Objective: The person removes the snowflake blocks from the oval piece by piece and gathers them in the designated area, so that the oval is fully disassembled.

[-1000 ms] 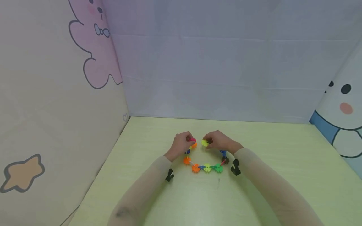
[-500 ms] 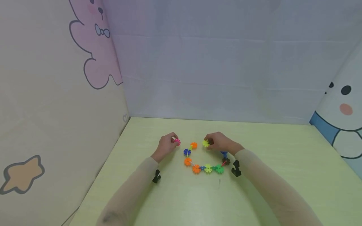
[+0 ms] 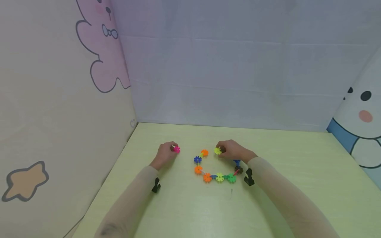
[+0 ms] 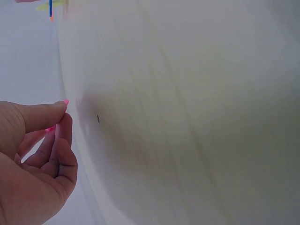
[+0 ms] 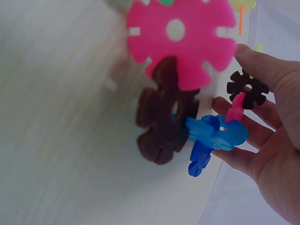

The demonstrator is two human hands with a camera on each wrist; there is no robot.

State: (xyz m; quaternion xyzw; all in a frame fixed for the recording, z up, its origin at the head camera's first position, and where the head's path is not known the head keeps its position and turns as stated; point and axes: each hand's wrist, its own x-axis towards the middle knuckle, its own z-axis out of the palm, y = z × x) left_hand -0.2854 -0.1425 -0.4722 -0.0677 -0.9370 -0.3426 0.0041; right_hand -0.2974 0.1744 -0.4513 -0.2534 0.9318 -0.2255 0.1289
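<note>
In the head view my left hand (image 3: 163, 154) pinches a small pink notched snowflake disc (image 3: 177, 149) over the table, apart from the chain. The left wrist view shows only slivers of that disc between thumb and index finger. My right hand (image 3: 235, 150) holds a yellow-green snowflake disc (image 3: 218, 151) at one end of a curved chain of interlocked discs. The other end is an orange disc (image 3: 204, 153), with a gap between the two ends. The right wrist view shows a brown disc (image 5: 247, 89), blue disc (image 5: 218, 133) and large pink disc (image 5: 183, 37) linked beside the hand.
The pale yellow table (image 3: 190, 211) meets a light cloth wall (image 3: 223, 82) at the back. A wall with cartoon figures stands at the left. Black mounts (image 3: 249, 177) sit at both wrists. A small dark mark (image 3: 231, 191) lies in front of the chain.
My left hand has moved left, away from the orange end of the chain, carrying the pink disc with it. The right hand stays nearly in place with the yellow-green disc.
</note>
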